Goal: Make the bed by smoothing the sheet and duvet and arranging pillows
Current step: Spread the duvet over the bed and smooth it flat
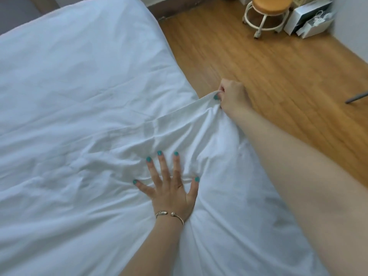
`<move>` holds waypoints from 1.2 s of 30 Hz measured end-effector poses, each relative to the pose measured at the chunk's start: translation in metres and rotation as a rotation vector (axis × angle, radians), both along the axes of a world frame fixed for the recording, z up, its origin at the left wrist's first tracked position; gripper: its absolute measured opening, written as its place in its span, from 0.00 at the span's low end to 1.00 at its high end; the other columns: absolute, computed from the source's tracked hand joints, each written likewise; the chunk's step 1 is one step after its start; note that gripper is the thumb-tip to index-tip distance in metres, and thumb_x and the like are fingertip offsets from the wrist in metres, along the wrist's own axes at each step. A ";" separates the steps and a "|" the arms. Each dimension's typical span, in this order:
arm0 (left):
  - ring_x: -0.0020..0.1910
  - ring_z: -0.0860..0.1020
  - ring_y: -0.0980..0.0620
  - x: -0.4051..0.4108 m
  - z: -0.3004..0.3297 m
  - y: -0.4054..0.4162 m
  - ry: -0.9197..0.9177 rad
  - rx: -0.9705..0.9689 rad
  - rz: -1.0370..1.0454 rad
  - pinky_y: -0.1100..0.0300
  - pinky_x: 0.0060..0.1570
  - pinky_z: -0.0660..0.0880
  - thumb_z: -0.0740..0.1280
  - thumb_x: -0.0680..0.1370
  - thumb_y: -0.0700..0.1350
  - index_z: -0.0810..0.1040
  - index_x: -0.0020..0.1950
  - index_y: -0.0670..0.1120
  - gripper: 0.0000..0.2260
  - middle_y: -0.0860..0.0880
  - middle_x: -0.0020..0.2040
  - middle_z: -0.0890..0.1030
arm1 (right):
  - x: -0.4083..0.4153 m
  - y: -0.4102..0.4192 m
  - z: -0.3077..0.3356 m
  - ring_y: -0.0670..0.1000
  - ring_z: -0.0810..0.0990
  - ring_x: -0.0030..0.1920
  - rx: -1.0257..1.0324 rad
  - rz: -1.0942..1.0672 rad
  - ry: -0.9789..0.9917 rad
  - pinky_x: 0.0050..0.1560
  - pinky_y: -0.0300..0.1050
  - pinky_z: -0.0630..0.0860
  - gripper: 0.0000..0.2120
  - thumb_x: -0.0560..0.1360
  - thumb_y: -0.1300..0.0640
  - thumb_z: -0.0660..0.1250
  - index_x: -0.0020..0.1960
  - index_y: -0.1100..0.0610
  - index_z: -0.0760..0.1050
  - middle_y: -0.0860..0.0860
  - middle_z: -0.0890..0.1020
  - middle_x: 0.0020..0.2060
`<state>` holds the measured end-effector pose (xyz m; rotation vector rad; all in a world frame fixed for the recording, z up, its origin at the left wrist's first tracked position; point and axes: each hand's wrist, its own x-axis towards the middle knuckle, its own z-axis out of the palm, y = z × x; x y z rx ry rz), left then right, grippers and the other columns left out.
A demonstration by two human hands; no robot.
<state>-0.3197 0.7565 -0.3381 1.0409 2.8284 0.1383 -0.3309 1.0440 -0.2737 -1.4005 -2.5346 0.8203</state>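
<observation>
Pressing flat on the white duvet, the left hand has its fingers spread wide over wrinkled fabric near the bed's right side. The right hand pinches a raised fold at the duvet's edge, over the wooden floor. A round stool stands well apart.
</observation>
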 end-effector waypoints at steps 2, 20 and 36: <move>0.78 0.44 0.38 0.000 -0.001 0.001 0.010 0.001 0.008 0.23 0.62 0.41 0.49 0.75 0.67 0.53 0.79 0.52 0.35 0.44 0.80 0.48 | 0.001 -0.016 -0.023 0.58 0.74 0.58 -0.160 -0.018 -0.037 0.55 0.44 0.69 0.12 0.77 0.62 0.61 0.61 0.59 0.73 0.59 0.69 0.64; 0.77 0.37 0.41 -0.004 0.018 0.003 -0.084 -0.099 -0.014 0.24 0.63 0.35 0.46 0.76 0.68 0.41 0.78 0.58 0.34 0.47 0.79 0.38 | 0.106 -0.202 -0.065 0.54 0.53 0.77 0.231 0.200 -0.253 0.74 0.62 0.49 0.24 0.81 0.43 0.42 0.76 0.34 0.49 0.44 0.54 0.78; 0.74 0.61 0.46 0.085 0.078 -0.500 -0.335 -0.139 0.261 0.50 0.73 0.48 0.43 0.82 0.59 0.62 0.76 0.50 0.26 0.46 0.75 0.65 | 0.163 -0.463 0.025 0.55 0.53 0.77 0.153 0.095 -0.441 0.73 0.60 0.53 0.25 0.82 0.49 0.49 0.79 0.49 0.53 0.49 0.57 0.78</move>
